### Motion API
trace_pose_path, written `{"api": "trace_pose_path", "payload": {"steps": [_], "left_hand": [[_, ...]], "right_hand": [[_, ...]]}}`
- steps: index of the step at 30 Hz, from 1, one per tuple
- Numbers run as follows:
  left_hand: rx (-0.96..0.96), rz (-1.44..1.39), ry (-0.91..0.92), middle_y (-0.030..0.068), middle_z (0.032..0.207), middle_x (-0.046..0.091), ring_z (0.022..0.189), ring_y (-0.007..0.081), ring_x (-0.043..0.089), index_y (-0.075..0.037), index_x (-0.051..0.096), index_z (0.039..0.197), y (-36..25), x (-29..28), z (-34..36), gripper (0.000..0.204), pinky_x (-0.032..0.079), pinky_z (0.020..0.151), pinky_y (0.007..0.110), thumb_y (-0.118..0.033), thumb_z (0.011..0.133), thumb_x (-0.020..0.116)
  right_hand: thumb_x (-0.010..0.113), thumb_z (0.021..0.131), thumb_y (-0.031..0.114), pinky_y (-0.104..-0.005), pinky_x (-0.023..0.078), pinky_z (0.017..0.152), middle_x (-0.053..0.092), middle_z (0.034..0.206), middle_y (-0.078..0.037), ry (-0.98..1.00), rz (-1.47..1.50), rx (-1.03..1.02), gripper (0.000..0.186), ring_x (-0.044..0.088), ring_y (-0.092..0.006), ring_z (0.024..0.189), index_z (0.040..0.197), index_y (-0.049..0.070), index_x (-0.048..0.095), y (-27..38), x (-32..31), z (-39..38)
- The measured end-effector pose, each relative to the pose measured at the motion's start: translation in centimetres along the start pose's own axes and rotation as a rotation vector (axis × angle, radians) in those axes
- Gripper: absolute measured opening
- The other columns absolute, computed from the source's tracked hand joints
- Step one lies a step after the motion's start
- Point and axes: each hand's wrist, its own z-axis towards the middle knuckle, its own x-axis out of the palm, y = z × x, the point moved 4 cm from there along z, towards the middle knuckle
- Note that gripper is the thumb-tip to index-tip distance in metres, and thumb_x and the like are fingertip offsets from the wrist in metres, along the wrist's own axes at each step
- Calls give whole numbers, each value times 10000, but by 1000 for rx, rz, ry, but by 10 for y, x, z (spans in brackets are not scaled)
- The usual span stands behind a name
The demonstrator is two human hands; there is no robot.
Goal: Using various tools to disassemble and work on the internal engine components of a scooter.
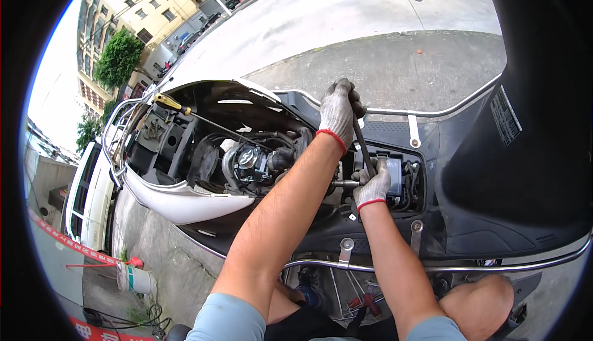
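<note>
A scooter stands with its engine bay [204, 155] uncovered, showing the carburettor [247, 159] and hoses. My left hand [338, 111], in a grey glove with a red cuff, is closed around the top end of a long dark wrench handle [362, 146]. My right hand [374, 186], gloved the same way, grips the lower end of that handle, where a short metal extension [344, 183] points left into the engine. A screwdriver with a yellow handle [167, 102] lies across the bay, its long shaft reaching toward the carburettor.
The raised black seat [525, 155] fills the right side. A chrome rail [432, 268] runs along the near side and a white body panel [185, 205] lies at the left. Hand tools [364, 304] lie on the ground between my knees. A white car [92, 193] is parked at left.
</note>
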Motion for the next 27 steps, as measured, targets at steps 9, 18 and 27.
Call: {"api": "trace_pose_path", "payload": {"steps": [9, 18, 27], "left_hand": [[-177, 90, -21, -27, 589, 407, 496, 132, 392, -165, 465, 769, -15, 4, 8, 314, 367, 497, 312, -364, 1002, 528], [5, -60, 43, -42, 556, 217, 499, 131, 226, -201, 302, 637, -45, -17, -65, 504, 234, 495, 307, -458, 1020, 503], [212, -54, -26, -6, 579, 327, 647, 147, 461, -119, 344, 609, 9, -63, -262, 490, 473, 752, 277, -335, 1028, 479]], "right_hand": [[486, 1005, 333, -300, 383, 399, 423, 572, 4, 26, -65, 14, 315, 343, -126, 385, 858, 63, 557, -5, 8, 3], [528, 994, 359, -347, 381, 385, 393, 606, -18, 77, -71, 10, 340, 378, -179, 395, 905, 32, 547, -3, 17, 5], [444, 1050, 300, -318, 326, 482, 299, 501, 48, 447, 52, 185, 335, 276, -123, 404, 858, 60, 576, 1, 12, -2]]}}
